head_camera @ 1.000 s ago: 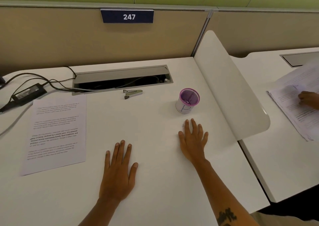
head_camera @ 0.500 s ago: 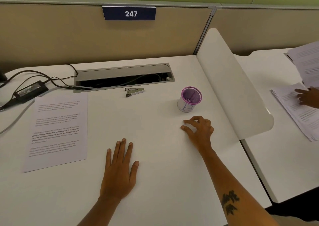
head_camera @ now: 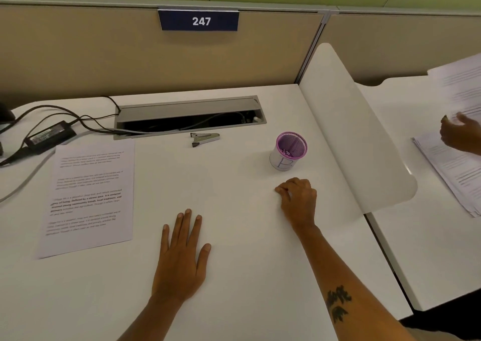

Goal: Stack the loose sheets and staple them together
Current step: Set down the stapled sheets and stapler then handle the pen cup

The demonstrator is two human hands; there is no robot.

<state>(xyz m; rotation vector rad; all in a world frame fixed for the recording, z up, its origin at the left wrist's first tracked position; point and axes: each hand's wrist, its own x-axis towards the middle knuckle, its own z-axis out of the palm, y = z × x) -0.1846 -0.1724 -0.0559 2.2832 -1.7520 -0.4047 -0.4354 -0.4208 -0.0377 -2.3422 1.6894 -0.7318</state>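
Observation:
A printed sheet (head_camera: 89, 197) lies flat on the white desk (head_camera: 234, 301) at the left. A small grey stapler (head_camera: 205, 139) rests near the cable slot, far from both hands. My left hand (head_camera: 182, 257) lies palm down on the bare desk, fingers spread, holding nothing. My right hand (head_camera: 299, 200) sits just below the purple cup, fingers curled into a loose fist on the desk surface; nothing shows inside it.
A purple mesh cup (head_camera: 289, 151) stands beside the white divider panel (head_camera: 346, 132). A cable slot (head_camera: 190, 116) and a power adapter (head_camera: 50, 135) with cables lie at the back left. Another person's hand (head_camera: 458, 135) handles a paper pile (head_camera: 453, 174) on the neighbouring desk.
My right hand went from flat with spread fingers to curled into a fist. My left hand stayed put. The other person lifted sheets on the right desk.

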